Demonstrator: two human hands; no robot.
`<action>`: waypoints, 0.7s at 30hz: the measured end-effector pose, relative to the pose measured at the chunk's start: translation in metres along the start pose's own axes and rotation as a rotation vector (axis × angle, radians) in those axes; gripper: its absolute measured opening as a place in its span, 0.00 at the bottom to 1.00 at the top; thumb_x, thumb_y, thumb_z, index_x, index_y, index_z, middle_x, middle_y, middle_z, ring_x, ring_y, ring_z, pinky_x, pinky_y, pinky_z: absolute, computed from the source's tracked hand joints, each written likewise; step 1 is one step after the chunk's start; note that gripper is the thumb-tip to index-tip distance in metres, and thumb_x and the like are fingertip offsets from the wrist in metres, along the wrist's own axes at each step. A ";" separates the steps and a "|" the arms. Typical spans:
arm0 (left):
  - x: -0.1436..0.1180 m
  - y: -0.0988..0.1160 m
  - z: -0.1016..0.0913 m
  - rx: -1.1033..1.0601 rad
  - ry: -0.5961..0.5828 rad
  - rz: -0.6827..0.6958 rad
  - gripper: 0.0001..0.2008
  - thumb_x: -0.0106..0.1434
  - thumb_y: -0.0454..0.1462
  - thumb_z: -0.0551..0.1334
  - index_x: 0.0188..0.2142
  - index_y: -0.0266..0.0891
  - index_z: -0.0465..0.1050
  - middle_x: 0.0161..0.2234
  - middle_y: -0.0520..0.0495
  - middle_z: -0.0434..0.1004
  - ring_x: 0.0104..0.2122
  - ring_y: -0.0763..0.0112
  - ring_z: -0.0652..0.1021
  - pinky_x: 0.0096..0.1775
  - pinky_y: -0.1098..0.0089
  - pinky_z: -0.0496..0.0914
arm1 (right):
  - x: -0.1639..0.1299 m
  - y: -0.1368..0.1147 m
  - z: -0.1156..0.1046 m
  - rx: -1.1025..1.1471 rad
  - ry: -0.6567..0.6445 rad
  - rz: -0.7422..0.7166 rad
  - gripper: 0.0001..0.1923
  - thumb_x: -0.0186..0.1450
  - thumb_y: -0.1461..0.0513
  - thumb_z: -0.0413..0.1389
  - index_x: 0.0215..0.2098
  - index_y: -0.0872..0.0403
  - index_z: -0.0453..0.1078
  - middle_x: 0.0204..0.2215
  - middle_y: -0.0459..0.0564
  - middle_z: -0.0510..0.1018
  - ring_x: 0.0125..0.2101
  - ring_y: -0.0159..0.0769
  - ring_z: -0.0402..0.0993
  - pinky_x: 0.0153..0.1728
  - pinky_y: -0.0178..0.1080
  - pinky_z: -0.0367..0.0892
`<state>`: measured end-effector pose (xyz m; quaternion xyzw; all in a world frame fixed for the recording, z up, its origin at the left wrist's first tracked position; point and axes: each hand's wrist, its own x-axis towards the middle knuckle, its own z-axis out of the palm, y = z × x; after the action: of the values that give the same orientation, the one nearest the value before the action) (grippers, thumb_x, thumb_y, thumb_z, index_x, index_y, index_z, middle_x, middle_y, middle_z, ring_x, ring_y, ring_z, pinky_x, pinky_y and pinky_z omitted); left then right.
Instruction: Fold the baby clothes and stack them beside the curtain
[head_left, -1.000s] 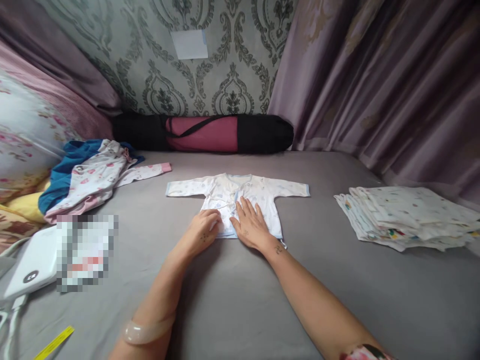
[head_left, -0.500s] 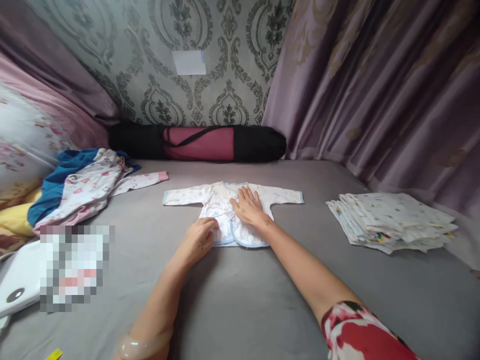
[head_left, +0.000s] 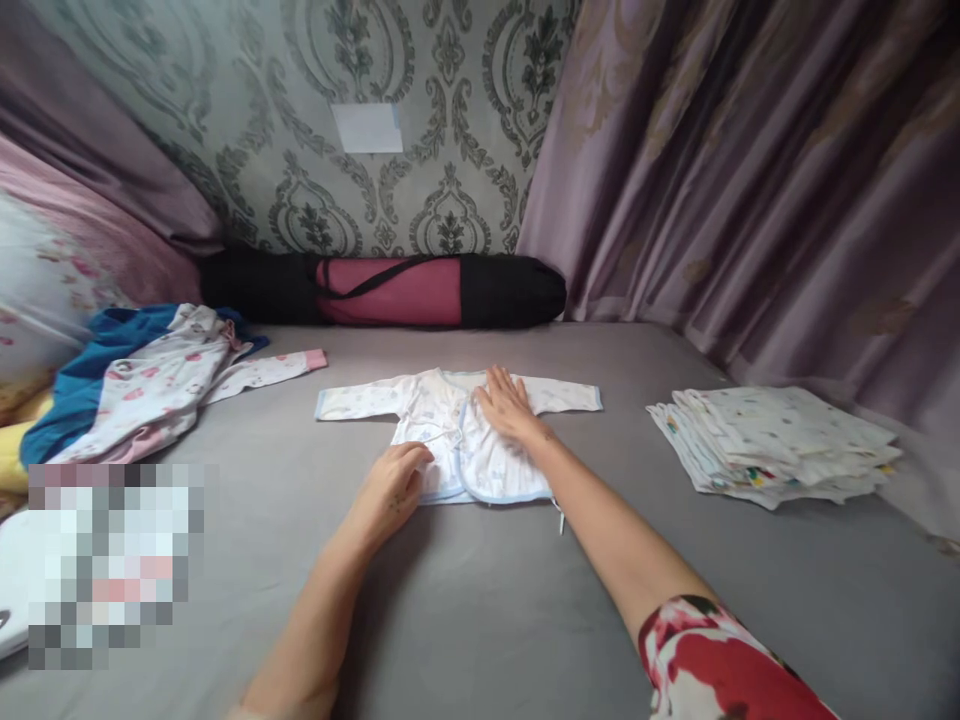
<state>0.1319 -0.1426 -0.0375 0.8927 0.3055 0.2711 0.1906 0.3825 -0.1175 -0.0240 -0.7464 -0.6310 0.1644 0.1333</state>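
Note:
A white baby shirt (head_left: 427,410) with a pale print and light blue trim lies front up, its sleeves spread to both sides. My right hand (head_left: 510,408) rests flat on the right side of its chest, fingers stretched out. At the lower left corner of the shirt, my left hand (head_left: 394,482) has its fingers curled over the hem; the fingertips are partly hidden. A thin tie hangs past the hem near my right forearm.
The shirt lies on a grey sheet (head_left: 465,590). To the right is a stack of folded white cloths (head_left: 780,440). Rumpled clothes (head_left: 161,365) lie at left, above a blurred patch and white object. A black and maroon long bag (head_left: 390,290) lines the wall.
My right hand has slid slightly right and outward across the shirt front, uncovering the blue-trimmed overlap. My left hand stays at the lower left hem. The view has shifted a little.

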 end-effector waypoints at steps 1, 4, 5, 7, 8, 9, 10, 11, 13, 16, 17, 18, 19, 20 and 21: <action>0.000 0.001 0.001 -0.004 0.019 0.011 0.16 0.58 0.27 0.51 0.41 0.40 0.71 0.44 0.43 0.76 0.45 0.63 0.75 0.47 0.63 0.69 | 0.002 0.006 -0.002 -0.046 0.039 0.027 0.36 0.71 0.49 0.30 0.70 0.64 0.40 0.70 0.56 0.38 0.68 0.40 0.29 0.65 0.47 0.26; 0.003 0.008 0.007 -0.018 0.052 0.053 0.13 0.65 0.31 0.52 0.44 0.40 0.71 0.46 0.42 0.75 0.47 0.63 0.75 0.49 0.63 0.69 | 0.003 0.021 0.000 -0.155 0.055 0.050 0.35 0.71 0.50 0.32 0.69 0.65 0.45 0.69 0.58 0.42 0.68 0.42 0.33 0.65 0.47 0.28; 0.004 0.011 0.008 -0.018 0.052 0.061 0.12 0.66 0.33 0.53 0.45 0.40 0.71 0.47 0.41 0.75 0.48 0.63 0.74 0.50 0.63 0.68 | 0.003 0.024 0.003 -0.174 0.054 0.041 0.35 0.71 0.50 0.33 0.69 0.64 0.45 0.69 0.57 0.43 0.68 0.42 0.34 0.65 0.47 0.29; 0.006 0.018 0.011 -0.013 0.043 0.063 0.11 0.67 0.38 0.55 0.46 0.40 0.72 0.48 0.41 0.75 0.49 0.62 0.74 0.51 0.62 0.68 | 0.002 0.028 0.007 -0.196 0.068 0.024 0.35 0.71 0.50 0.33 0.69 0.64 0.46 0.69 0.56 0.44 0.68 0.42 0.35 0.65 0.47 0.32; 0.007 0.020 0.011 -0.012 0.041 0.057 0.11 0.67 0.39 0.56 0.46 0.41 0.73 0.48 0.41 0.75 0.49 0.61 0.74 0.51 0.62 0.68 | 0.002 0.029 0.009 -0.203 0.080 0.020 0.35 0.72 0.50 0.32 0.69 0.63 0.46 0.69 0.56 0.44 0.68 0.42 0.35 0.65 0.47 0.33; 0.008 0.022 0.011 -0.015 0.049 0.045 0.12 0.67 0.40 0.56 0.46 0.41 0.73 0.48 0.41 0.75 0.49 0.61 0.74 0.51 0.62 0.68 | 0.002 0.029 0.010 -0.210 0.090 0.018 0.34 0.72 0.50 0.32 0.69 0.63 0.46 0.69 0.56 0.45 0.68 0.42 0.36 0.65 0.47 0.33; 0.009 0.023 0.009 -0.023 0.063 0.025 0.12 0.67 0.41 0.56 0.45 0.41 0.73 0.48 0.41 0.75 0.49 0.61 0.74 0.51 0.62 0.68 | 0.002 0.029 0.011 -0.217 0.094 0.017 0.34 0.72 0.50 0.32 0.69 0.63 0.46 0.69 0.56 0.45 0.68 0.42 0.36 0.65 0.48 0.34; 0.009 0.022 0.007 -0.034 0.091 -0.007 0.12 0.67 0.41 0.55 0.44 0.41 0.74 0.48 0.41 0.76 0.49 0.62 0.75 0.51 0.63 0.68 | 0.002 0.030 0.011 -0.225 0.092 0.018 0.34 0.72 0.51 0.33 0.69 0.63 0.46 0.69 0.56 0.46 0.68 0.43 0.37 0.65 0.48 0.34; 0.010 0.013 0.000 -0.049 0.184 -0.121 0.12 0.67 0.42 0.55 0.42 0.40 0.74 0.46 0.42 0.77 0.48 0.62 0.75 0.50 0.64 0.68 | 0.004 0.032 0.009 -0.236 0.073 0.021 0.34 0.72 0.51 0.33 0.68 0.63 0.46 0.69 0.57 0.46 0.68 0.43 0.37 0.65 0.48 0.34; 0.012 -0.017 -0.021 -0.031 0.333 -0.417 0.14 0.65 0.42 0.54 0.40 0.39 0.74 0.43 0.43 0.79 0.44 0.63 0.77 0.47 0.65 0.70 | 0.009 0.033 0.003 -0.228 0.031 0.020 0.32 0.72 0.52 0.34 0.68 0.62 0.48 0.68 0.58 0.47 0.68 0.45 0.39 0.64 0.50 0.37; 0.013 -0.031 -0.030 -0.020 0.358 -0.531 0.14 0.64 0.42 0.54 0.40 0.38 0.75 0.42 0.43 0.79 0.42 0.63 0.77 0.45 0.65 0.71 | 0.011 0.032 0.001 -0.223 0.026 0.020 0.32 0.72 0.52 0.35 0.67 0.63 0.50 0.68 0.59 0.49 0.67 0.46 0.41 0.64 0.50 0.39; 0.015 -0.046 -0.039 -0.008 0.353 -0.626 0.15 0.63 0.41 0.54 0.41 0.37 0.74 0.42 0.43 0.79 0.42 0.63 0.78 0.45 0.66 0.71 | 0.013 0.029 -0.001 -0.222 0.037 0.018 0.31 0.72 0.53 0.36 0.66 0.63 0.52 0.68 0.60 0.50 0.67 0.47 0.42 0.64 0.51 0.40; 0.017 -0.061 -0.049 0.015 0.340 -0.705 0.15 0.63 0.41 0.54 0.43 0.36 0.74 0.42 0.42 0.79 0.42 0.63 0.78 0.46 0.66 0.70 | 0.014 0.025 -0.002 -0.227 0.066 0.010 0.30 0.72 0.54 0.38 0.65 0.63 0.54 0.67 0.61 0.52 0.67 0.48 0.44 0.63 0.51 0.41; 0.021 -0.075 -0.059 0.057 0.339 -0.775 0.17 0.63 0.41 0.54 0.44 0.35 0.74 0.42 0.41 0.79 0.43 0.62 0.78 0.47 0.66 0.70 | 0.016 0.019 -0.003 -0.235 0.109 -0.010 0.28 0.71 0.56 0.39 0.64 0.64 0.56 0.66 0.62 0.54 0.66 0.48 0.45 0.63 0.52 0.41; 0.025 -0.088 -0.067 0.105 0.337 -0.831 0.18 0.63 0.42 0.54 0.45 0.33 0.73 0.43 0.39 0.79 0.44 0.61 0.77 0.47 0.65 0.69 | 0.017 0.012 -0.003 -0.241 0.157 -0.042 0.26 0.71 0.59 0.40 0.62 0.64 0.59 0.65 0.63 0.56 0.66 0.48 0.47 0.63 0.51 0.41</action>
<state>0.0691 -0.0493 -0.0203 0.6462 0.6780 0.2974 0.1855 0.3968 -0.1025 -0.0277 -0.7541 -0.6493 0.0258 0.0953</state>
